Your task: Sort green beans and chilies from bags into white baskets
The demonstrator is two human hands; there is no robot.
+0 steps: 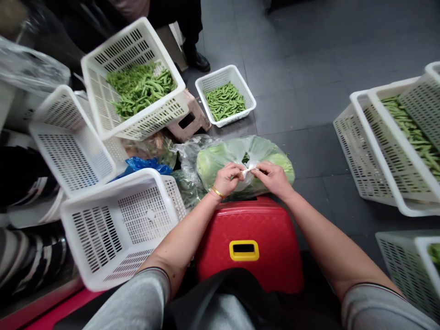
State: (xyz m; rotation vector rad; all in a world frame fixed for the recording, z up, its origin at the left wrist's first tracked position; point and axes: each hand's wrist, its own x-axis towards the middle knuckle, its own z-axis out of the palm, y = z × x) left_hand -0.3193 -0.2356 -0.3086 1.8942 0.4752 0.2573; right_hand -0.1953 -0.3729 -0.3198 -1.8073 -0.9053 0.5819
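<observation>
A clear plastic bag (220, 158) holding pale green vegetables lies on the floor just beyond a red plastic stool (254, 220) with a yellow-rimmed slot. Its gathered, twisted top sits between my two hands. My left hand (229, 178), with a gold bracelet at the wrist, pinches the twist from the left. From the other side my right hand (270, 176) pinches the same gathered plastic, fingers closed. A dark gap in the bag shows just above the twist. The exact kind of vegetable is blurred by the plastic.
Left stand white baskets (117, 224), one (91, 87) with green pods and leafy greens. Ahead is a small basket (252, 98) of green pods, near another person's shoe (197, 59). Stacked baskets (360, 151) holding more pods stand right. A blue bag (146, 165) lies among the left baskets.
</observation>
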